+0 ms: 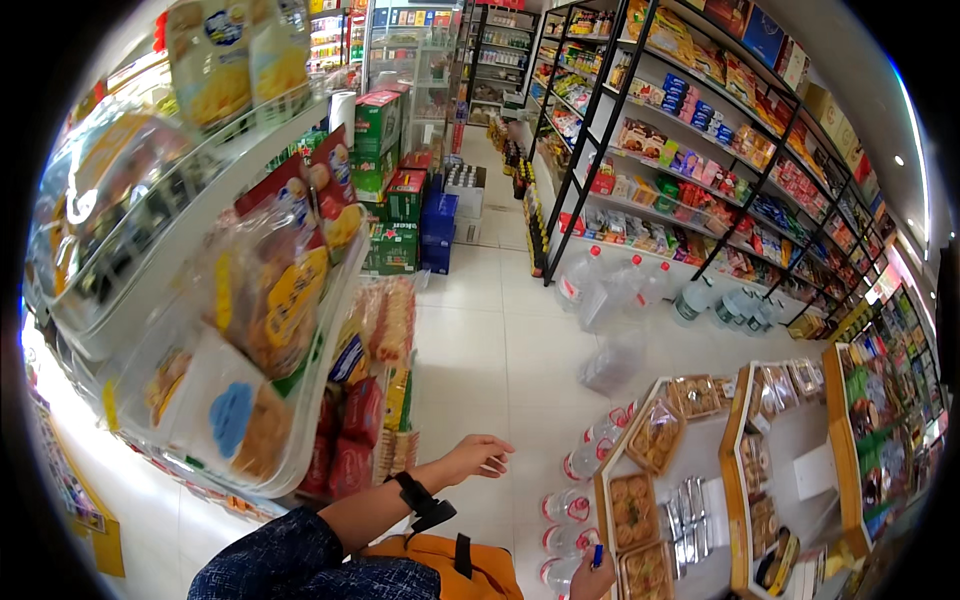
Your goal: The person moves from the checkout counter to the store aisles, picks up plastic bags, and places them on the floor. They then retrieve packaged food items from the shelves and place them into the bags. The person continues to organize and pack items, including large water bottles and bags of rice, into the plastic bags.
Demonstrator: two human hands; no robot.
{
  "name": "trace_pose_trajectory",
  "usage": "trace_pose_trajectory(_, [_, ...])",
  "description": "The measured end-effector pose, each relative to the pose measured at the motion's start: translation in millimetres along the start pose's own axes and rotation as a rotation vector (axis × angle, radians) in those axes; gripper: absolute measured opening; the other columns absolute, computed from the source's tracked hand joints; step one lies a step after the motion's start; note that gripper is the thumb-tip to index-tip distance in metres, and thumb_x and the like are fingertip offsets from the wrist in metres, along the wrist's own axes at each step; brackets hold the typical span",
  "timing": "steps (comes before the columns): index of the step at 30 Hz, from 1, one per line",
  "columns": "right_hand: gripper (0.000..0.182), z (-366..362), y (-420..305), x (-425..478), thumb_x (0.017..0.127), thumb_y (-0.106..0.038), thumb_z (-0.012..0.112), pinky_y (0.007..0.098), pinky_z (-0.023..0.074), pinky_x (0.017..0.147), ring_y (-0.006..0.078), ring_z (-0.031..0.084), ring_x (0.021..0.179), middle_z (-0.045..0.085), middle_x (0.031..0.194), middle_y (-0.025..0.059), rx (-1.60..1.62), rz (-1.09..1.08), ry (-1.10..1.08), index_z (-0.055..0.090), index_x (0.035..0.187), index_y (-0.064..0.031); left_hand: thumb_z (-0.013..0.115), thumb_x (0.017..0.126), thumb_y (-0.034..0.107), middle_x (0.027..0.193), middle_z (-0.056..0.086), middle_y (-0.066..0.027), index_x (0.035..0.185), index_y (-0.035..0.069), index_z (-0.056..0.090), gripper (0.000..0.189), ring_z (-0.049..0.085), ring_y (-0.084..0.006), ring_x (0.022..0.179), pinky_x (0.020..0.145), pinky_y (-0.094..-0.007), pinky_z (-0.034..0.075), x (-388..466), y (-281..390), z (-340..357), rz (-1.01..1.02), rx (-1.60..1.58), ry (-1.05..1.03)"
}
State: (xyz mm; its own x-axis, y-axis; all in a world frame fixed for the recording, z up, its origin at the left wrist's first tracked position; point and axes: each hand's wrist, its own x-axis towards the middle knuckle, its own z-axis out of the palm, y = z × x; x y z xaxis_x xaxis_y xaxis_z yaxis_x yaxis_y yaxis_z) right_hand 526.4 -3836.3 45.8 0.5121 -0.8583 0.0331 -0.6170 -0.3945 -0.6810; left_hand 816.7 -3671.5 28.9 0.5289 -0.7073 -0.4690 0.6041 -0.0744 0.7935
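Note:
My left hand, with a black band on its wrist, is held out over the white tiled floor. Its fingers are loosely apart and nothing is in them. At the bottom edge, partly cut off, my right hand is closed around a small blue object, too small to name. It is beside large clear water bottles on the floor and a wooden-edged display stand. Clear boxes of baked goods and silvery packets lie on the stand. Orange fabric covers my front.
On my left, close by, rises a tiered rack of bagged snacks. Stacked beer cartons and a blue crate flank the aisle. Black-framed shelves of packaged food line the right, with water jugs and clear plastic packs below.

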Motion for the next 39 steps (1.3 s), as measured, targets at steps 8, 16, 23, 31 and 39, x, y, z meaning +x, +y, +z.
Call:
trace_pose_trajectory(8, [0.03,44,0,232,0.089,-0.022,0.061,0.0409,0.0499,0.074,0.0372,0.064,0.082,0.064,0.088,0.0227,0.008,-0.258,0.029,0.062,0.103,0.0045,0.053,0.095,0.016,0.091,0.061,-0.0044,0.109,0.003,0.064,0.021,0.065,-0.0195,0.085,0.078,-0.0337,0.056,92,58,-48,0.124,-0.199,0.338])
trace_pose_trajectory(16, [0.04,93,1,433,0.087,-0.02,0.065,0.0426,0.0468,0.088,0.0388,0.061,0.1,0.062,0.11,0.0231,0.027,-0.244,-0.039,0.058,0.12,0.0009,0.053,0.095,0.013,0.089,0.061,-0.0032,0.108,0.003,0.062,0.019,0.064,-0.0201,0.082,0.075,-0.0344,0.055,152,167,-78,0.256,-0.222,0.578])
trace_pose_trajectory(23, [0.044,186,10,569,0.085,-0.02,0.065,0.0438,0.0439,0.093,0.0404,0.058,0.103,0.061,0.109,0.0266,0.097,-0.151,-0.032,0.056,0.118,0.0063,0.049,0.096,0.013,0.097,0.06,-0.0073,0.111,0.001,0.062,0.023,0.065,-0.0217,0.086,0.078,-0.0343,0.055,272,251,-89,0.209,-0.116,0.551])
trace_pose_trajectory(31, [0.057,271,17,713,0.083,-0.022,0.065,0.0429,0.042,0.098,0.0403,0.055,0.115,0.057,0.121,0.0282,-0.043,-0.049,-0.036,0.049,0.129,0.0087,0.052,0.096,0.015,0.096,0.061,-0.0074,0.11,0.001,0.062,0.022,0.065,-0.0195,0.087,0.078,-0.0315,0.056,421,363,-105,0.201,0.014,0.471])
trace_pose_trajectory(39, [0.053,314,40,842,0.084,-0.021,0.065,0.0432,0.0429,0.099,0.0428,0.055,0.114,0.059,0.121,0.0289,0.082,0.219,-0.066,0.053,0.127,0.007,0.052,0.096,0.016,0.098,0.061,-0.0088,0.118,0.0,0.059,0.027,0.064,-0.02,0.088,0.079,-0.0327,0.055,516,400,-101,0.091,0.128,0.476])
